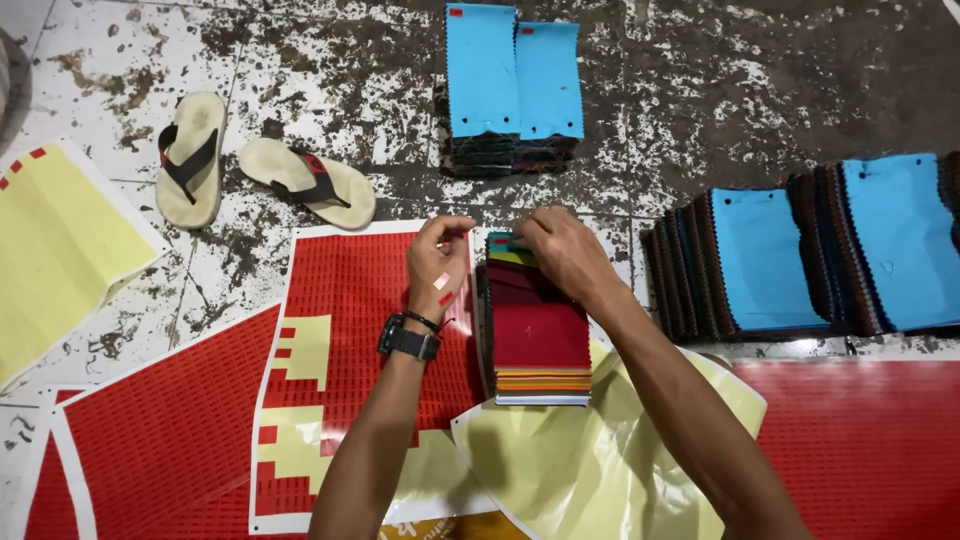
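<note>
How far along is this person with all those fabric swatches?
Looks done: two blue-topped stacks at the top and a row of stacks at right, red stickers showing on the top two. In hand: the right hand presses the top edge of a maroon-topped stack; the left hand carries small stickers. Left: red sticker sheets remain mostly full.

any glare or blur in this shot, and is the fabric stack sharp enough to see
Head view: even, soft light; mild glare on the glossy red sheet at right; the fabric stack is sharp, colours clear; left hand and right hand are sharp, casting faint shadows; slight wide-angle bending at the edges.
</note>
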